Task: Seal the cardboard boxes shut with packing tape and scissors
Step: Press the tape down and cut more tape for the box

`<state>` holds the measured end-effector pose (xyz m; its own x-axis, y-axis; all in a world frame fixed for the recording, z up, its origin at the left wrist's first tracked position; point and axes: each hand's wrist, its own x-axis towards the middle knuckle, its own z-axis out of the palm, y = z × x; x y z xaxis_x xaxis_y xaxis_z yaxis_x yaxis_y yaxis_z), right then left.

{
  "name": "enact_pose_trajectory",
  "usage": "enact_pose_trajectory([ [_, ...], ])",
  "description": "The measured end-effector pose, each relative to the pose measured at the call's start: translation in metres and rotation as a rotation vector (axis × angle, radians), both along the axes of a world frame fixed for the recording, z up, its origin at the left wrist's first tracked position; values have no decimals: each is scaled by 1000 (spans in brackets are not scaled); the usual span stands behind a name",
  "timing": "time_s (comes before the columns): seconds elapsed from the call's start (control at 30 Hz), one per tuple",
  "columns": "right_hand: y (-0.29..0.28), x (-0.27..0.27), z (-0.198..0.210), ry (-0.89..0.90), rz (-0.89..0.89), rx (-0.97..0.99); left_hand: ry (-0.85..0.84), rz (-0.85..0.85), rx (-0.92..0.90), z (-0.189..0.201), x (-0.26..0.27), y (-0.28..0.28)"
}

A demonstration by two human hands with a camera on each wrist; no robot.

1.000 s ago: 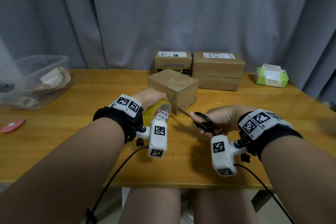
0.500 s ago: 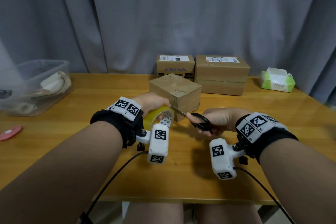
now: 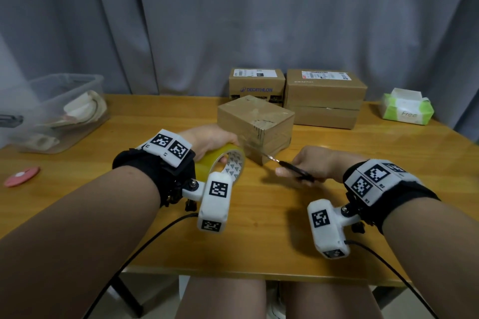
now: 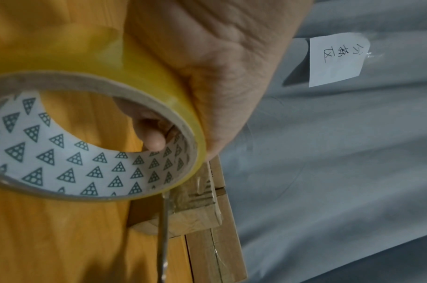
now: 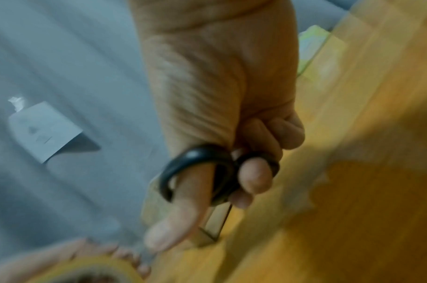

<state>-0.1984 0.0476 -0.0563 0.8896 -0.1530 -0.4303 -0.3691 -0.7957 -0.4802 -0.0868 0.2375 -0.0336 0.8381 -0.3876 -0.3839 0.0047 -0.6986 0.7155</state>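
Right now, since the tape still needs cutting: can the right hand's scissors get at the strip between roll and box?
Probably yes. The right hand points the scissors at the box corner beside the tape roll, with nothing between.

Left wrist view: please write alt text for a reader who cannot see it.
The left hand holds a yellow tape roll beside a cardboard box. A scissors blade reaches the clear tape between roll and box. Grey curtain with a paper note behind.
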Motion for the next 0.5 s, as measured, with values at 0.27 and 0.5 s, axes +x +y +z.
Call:
enact_pose_trajectory([
  [0.27,31,11,15,-1,127,-432,-147,29,-260,-1,0,14],
  [0.5,43,50,17,-756,22,-552,-322,19,-337,-18,2,13],
])
